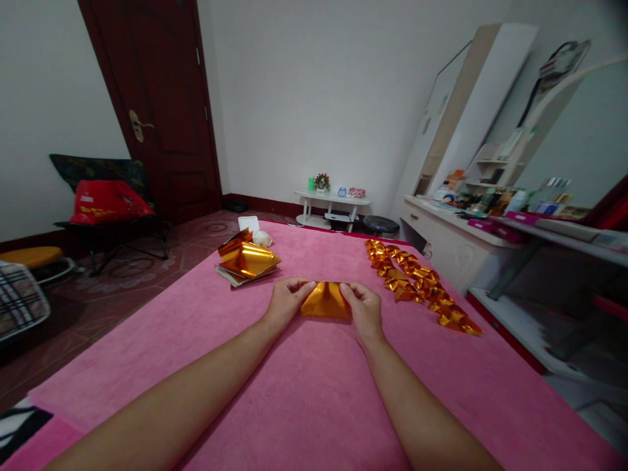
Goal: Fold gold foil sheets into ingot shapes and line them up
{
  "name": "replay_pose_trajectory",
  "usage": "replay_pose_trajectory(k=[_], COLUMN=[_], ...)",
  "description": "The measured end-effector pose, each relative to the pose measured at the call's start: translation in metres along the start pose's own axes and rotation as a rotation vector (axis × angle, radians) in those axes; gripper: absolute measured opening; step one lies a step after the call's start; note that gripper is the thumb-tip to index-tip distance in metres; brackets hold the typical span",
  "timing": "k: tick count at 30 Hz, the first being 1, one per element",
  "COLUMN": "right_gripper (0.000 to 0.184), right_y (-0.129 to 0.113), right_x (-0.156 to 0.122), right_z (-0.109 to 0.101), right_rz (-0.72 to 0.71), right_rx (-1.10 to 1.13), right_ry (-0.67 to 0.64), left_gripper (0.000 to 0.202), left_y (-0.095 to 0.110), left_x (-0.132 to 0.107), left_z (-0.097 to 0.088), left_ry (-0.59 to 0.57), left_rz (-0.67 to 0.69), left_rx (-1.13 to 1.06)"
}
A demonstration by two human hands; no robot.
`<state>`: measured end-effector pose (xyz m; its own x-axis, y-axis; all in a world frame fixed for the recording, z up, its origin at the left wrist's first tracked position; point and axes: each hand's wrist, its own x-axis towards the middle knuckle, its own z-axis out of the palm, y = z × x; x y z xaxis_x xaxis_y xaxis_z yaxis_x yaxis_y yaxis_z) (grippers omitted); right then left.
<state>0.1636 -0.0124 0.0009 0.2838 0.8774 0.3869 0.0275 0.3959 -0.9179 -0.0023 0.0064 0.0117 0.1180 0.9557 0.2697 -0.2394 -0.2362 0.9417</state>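
Observation:
A folded piece of gold foil paper (pixel 326 302) is held over the pink cloth, stretched between both hands. My left hand (pixel 288 301) pinches its upper left corner, thumb on top. On the other side my right hand (pixel 363 306) grips the upper right corner the same way. Beyond my left hand lies a stack of gold foil sheets (pixel 250 259), loosely curled, with paler sheets beneath. Rows of folded gold foil pieces (pixel 417 278) stretch across the cloth to the right of my right hand.
The pink cloth (pixel 220 366) covers the broad surface before me. A white crumpled item (pixel 262 238) and a white box (pixel 248 224) lie behind the stack. To the right stands a white dresser (pixel 436 229) with bottles; at left, a chair holds a red bag (pixel 112 201).

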Motion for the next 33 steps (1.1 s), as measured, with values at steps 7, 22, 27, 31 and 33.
replay_pose_trajectory(k=[7,22,27,31,33], right_gripper=[0.025,0.028,0.026,0.023,0.022], right_y=[-0.0048,-0.0032,-0.0059,-0.0078,-0.0078], right_x=[-0.001,-0.0009,-0.0018,-0.0021,-0.0021], right_z=[0.0008,0.0012,0.0028,0.0042,0.0047], right_rz=[-0.049,-0.076,-0.041,-0.024,-0.018], right_rx=[-0.084,-0.132,-0.115,-0.086,-0.067], right_ry=[0.031,0.105,0.086,0.041,0.032], left_gripper=[0.029,0.027,0.027,0.027,0.026], left_y=[-0.0066,-0.0065,-0.0076,-0.007,-0.0072], left_x=[0.0021,0.0026,0.003,0.0031,0.0034], left_z=[-0.0009,-0.0011,-0.002,-0.0023,-0.0026], left_ry=[-0.01,-0.041,-0.01,0.006,0.007], left_rz=[-0.005,0.009,0.012,0.016,0.017], left_rx=[-0.009,0.027,0.066,0.088,0.093])
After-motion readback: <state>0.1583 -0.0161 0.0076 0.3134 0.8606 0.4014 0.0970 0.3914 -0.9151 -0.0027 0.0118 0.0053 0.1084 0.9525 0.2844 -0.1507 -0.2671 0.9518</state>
